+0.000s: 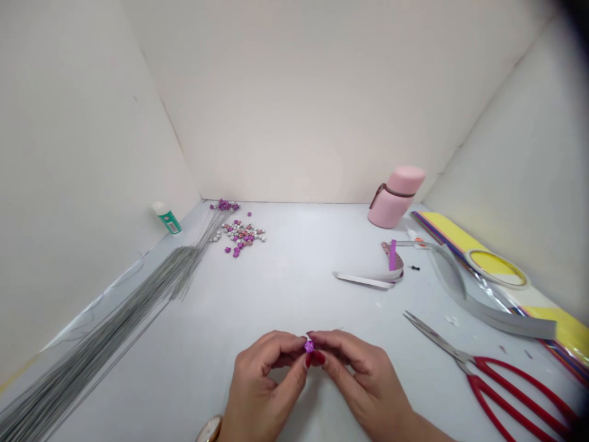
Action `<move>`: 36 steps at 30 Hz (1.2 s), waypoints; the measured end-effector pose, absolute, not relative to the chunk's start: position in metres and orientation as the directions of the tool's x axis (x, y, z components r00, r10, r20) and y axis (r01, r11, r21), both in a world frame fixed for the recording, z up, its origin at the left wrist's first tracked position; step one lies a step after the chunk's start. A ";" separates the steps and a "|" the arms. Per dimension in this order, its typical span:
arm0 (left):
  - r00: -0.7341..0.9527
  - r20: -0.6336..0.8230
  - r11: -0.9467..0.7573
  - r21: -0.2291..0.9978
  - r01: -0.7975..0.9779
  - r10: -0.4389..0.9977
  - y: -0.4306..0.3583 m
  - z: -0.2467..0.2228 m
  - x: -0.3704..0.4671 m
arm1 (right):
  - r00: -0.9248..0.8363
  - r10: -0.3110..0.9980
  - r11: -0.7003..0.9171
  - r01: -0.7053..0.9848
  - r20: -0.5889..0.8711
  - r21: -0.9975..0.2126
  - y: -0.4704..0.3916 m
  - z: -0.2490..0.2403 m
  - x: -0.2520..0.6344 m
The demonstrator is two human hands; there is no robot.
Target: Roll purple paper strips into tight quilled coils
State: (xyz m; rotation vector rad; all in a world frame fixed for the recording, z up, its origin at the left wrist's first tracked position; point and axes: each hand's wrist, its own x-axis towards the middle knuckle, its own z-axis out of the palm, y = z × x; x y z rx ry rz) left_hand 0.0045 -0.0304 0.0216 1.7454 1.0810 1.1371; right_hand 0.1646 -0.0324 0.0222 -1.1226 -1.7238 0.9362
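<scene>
White tabletop (294, 264) with left hand (264, 380) and right hand (368, 374) together pinching one small purple star-shaped piece (309, 347), near centre, seemingly for fine control; red-handled metal scissors (460, 356) lie near right, presumably for easy reach.

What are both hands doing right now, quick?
Left hand: closed, thumb and fingertips pinching the purple star.
Right hand: closed too, pinching the same star from the other side.
</scene>
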 end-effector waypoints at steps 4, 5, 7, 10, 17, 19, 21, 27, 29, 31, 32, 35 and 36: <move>0.229 0.356 -0.411 0.870 0.271 0.906 -0.028 0.022 0.005 | -0.298 0.905 0.400 0.349 0.304 -0.848 -0.032 0.024 0.166; 0.224 0.372 -0.426 0.859 0.283 0.901 -0.028 0.022 0.006 | -0.307 0.902 0.406 0.359 0.305 -0.840 -0.033 0.024 0.166; 0.210 0.401 -0.450 0.839 0.306 0.891 -0.027 0.023 0.007 | -0.321 0.895 0.422 0.382 0.310 -0.822 -0.034 0.025 0.166; 0.174 0.449 -0.481 0.807 0.342 0.877 -0.027 0.023 0.010 | -0.325 0.863 0.498 0.414 0.388 -0.762 -0.036 0.023 0.165; 0.125 0.544 -0.535 0.712 0.454 0.830 -0.029 0.020 0.017 | -0.318 0.746 0.640 0.588 0.586 -0.495 -0.039 0.011 0.157; 0.135 0.533 -0.531 0.719 0.447 0.835 -0.030 0.021 0.016 | -0.303 0.759 0.628 0.573 0.577 -0.526 -0.039 0.012 0.156; 0.163 0.502 -0.523 0.756 0.394 0.849 -0.030 0.022 0.014 | -0.266 0.808 0.581 0.505 0.526 -0.638 -0.039 0.015 0.157; 0.258 0.328 -0.383 0.902 0.201 0.909 -0.027 0.022 0.004 | -0.222 0.927 0.364 0.329 0.303 -0.872 -0.038 0.018 0.161; 0.273 0.299 -0.353 0.919 0.175 0.914 -0.025 0.021 0.003 | -0.213 0.936 0.338 0.307 0.282 -0.890 -0.036 0.018 0.162; 0.283 0.304 -0.358 0.919 0.165 0.910 -0.023 0.020 0.003 | -0.205 0.943 0.315 0.300 0.262 -0.900 -0.035 0.018 0.162; 0.276 0.309 -0.362 0.917 0.167 0.910 -0.023 0.020 0.003 | -0.205 0.946 0.305 0.304 0.251 -0.902 -0.034 0.019 0.162; 0.213 0.284 -0.325 0.926 0.193 0.935 -0.025 0.018 0.005 | -0.202 0.951 0.289 0.328 0.233 -0.899 -0.034 0.021 0.163; 0.196 0.271 -0.309 0.928 0.206 0.943 -0.026 0.018 0.005 | -0.200 0.951 0.293 0.333 0.236 -0.896 -0.034 0.022 0.163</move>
